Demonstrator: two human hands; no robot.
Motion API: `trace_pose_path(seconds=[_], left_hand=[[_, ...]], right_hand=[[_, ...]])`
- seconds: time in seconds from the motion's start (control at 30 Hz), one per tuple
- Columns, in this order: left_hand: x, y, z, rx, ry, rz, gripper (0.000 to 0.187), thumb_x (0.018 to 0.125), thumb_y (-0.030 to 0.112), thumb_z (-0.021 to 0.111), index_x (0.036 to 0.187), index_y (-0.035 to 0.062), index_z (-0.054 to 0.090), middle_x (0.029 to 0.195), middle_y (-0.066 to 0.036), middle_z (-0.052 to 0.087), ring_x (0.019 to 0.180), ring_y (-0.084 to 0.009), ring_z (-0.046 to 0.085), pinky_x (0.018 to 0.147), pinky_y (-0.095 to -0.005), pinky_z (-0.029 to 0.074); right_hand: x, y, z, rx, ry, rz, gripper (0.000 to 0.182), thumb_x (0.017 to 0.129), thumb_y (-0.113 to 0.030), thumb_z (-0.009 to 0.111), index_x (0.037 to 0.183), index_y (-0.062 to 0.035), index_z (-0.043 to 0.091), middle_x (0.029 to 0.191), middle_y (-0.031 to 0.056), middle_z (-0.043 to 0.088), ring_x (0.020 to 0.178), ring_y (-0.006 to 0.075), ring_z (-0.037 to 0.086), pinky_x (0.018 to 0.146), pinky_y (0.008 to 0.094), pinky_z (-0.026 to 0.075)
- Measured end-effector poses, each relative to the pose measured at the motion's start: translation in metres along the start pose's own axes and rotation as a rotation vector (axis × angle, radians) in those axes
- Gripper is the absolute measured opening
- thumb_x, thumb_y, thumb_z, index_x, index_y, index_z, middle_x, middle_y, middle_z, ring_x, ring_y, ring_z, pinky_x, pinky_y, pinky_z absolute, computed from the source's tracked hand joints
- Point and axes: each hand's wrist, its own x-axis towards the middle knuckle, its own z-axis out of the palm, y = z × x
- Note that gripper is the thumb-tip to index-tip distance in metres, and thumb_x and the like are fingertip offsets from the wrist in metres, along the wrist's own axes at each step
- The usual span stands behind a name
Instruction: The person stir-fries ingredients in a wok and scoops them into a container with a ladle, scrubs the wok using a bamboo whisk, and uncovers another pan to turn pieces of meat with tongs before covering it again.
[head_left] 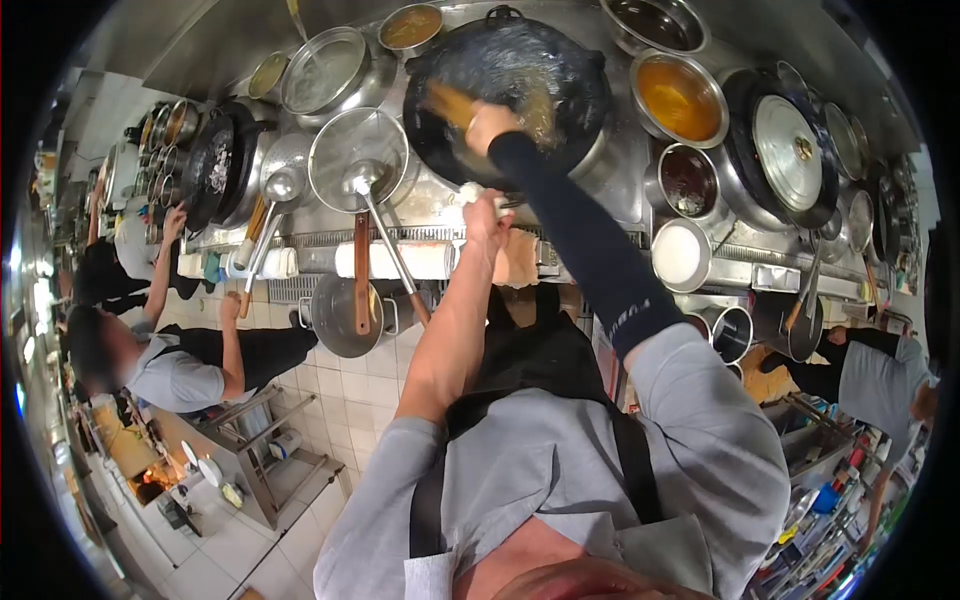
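Observation:
A large black wok [430,140] sits on the steel range in front of me, with water and foam in its bowl. My right hand [493,128], in a black sleeve, is closed around a bamboo wok brush [450,104] over the wok's left half; the brush is smeared by motion. At the wok's near rim my left hand [484,222] is closed on a white cloth [472,194]. The part of the rim under the cloth is hidden.
Left of the wok lie a wire strainer [330,165] and a ladle [395,240]. Bowls of orange liquid [680,98] and dark sauce [688,180] stand right. A lidded pot [795,150] is farther right. Co-workers [190,360] [880,380] stand at both sides.

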Motion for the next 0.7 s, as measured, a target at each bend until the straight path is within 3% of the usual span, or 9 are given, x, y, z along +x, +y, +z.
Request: trace_pose_path(seconds=[0.13,0.2,0.27,0.33,0.4,0.47,0.53,0.6,0.7], left_hand=[[-0.035,0.027,-0.019,0.039,0.070,0.071,0.021,0.089,0.015,0.066,0.098,-0.0019,0.058,0.081,-0.013,0.061,0.050,-0.0241,0.058,0.039,-0.0272,0.045],[-0.055,0.035,-0.032,0.063,0.108,0.115,0.021,0.089,0.015,0.066,0.098,-0.0029,0.059,0.080,-0.012,0.062,0.050,-0.0234,0.060,0.039,-0.0262,0.044],[-0.050,0.031,-0.075,0.156,-0.064,0.091,0.017,0.088,0.014,0.066,0.095,-0.0013,0.061,0.083,-0.013,0.063,0.050,-0.0210,0.059,0.038,-0.0256,0.043],[-0.083,0.035,-0.075,0.258,0.041,0.198,0.013,0.087,0.013,0.065,0.091,0.0010,0.062,0.080,-0.011,0.063,0.050,-0.0184,0.059,0.037,-0.0247,0.041],[-0.100,0.045,-0.082,0.299,-0.003,0.235,0.011,0.086,0.012,0.065,0.087,0.0015,0.061,0.075,-0.009,0.062,0.049,-0.0168,0.059,0.036,-0.0239,0.039],[-0.130,0.065,-0.064,0.357,0.051,0.241,0.013,0.083,0.013,0.067,0.086,0.0017,0.060,0.070,-0.009,0.062,0.046,-0.0167,0.058,0.034,-0.0237,0.036],[-0.145,0.085,-0.047,0.410,0.056,0.253,0.015,0.083,0.014,0.067,0.086,0.0011,0.060,0.069,-0.009,0.061,0.044,-0.0172,0.057,0.033,-0.0245,0.034],[-0.152,0.101,-0.030,0.479,0.060,0.274,0.016,0.083,0.014,0.067,0.086,0.0001,0.060,0.070,-0.010,0.061,0.044,-0.0175,0.056,0.032,-0.0252,0.032],[-0.154,0.116,-0.004,0.586,0.104,0.362,0.026,0.087,0.021,0.065,0.097,-0.0030,0.063,0.082,-0.014,0.062,0.048,-0.0195,0.056,0.035,-0.0256,0.031]], right_hand=[[-0.109,0.021,-0.058,-0.058,-0.203,-0.378,0.022,0.087,-0.017,0.058,0.101,-0.0039,0.068,0.090,0.0253,0.071,0.089,0.0462,0.069,0.081,0.0568,0.054],[-0.138,0.050,-0.132,-0.167,-0.361,-0.371,0.021,0.087,-0.020,0.059,0.100,-0.0055,0.068,0.092,0.0239,0.071,0.089,0.0451,0.068,0.081,0.0571,0.054],[-0.164,0.086,-0.196,-0.336,-0.286,-0.269,0.026,0.085,-0.020,0.061,0.107,-0.0075,0.069,0.092,0.0224,0.071,0.089,0.0442,0.069,0.081,0.0560,0.054],[-0.196,0.106,-0.249,-0.219,-0.104,-0.182,0.031,0.086,-0.022,0.067,0.113,-0.0076,0.068,0.093,0.0239,0.071,0.092,0.0458,0.068,0.082,0.0539,0.053],[-0.232,0.129,-0.268,-0.066,0.025,-0.142,0.037,0.087,-0.020,0.070,0.119,-0.0018,0.065,0.094,0.0260,0.071,0.090,0.0463,0.068,0.082,0.0529,0.053],[-0.271,0.170,-0.251,0.048,0.233,-0.203,0.044,0.090,-0.024,0.073,0.127,-0.0027,0.064,0.093,0.0233,0.073,0.077,0.0377,0.072,0.067,0.0464,0.056],[-0.312,0.153,-0.251,0.494,-0.024,0.550,0.046,0.094,-0.026,0.073,0.132,-0.0034,0.062,0.093,0.0165,0.074,0.065,0.0232,0.071,0.050,0.0363,0.052],[-0.343,0.181,-0.213,0.860,0.015,0.638,0.046,0.096,-0.026,0.072,0.135,-0.0036,0.059,0.094,0.0101,0.072,0.061,0.0147,0.067,0.041,0.0288,0.045],[-0.360,0.177,-0.183,1.288,0.079,0.727,0.053,0.098,-0.021,0.070,0.143,-0.0011,0.050,0.098,0.0114,0.072,0.065,0.0176,0.066,0.045,0.0289,0.046]])
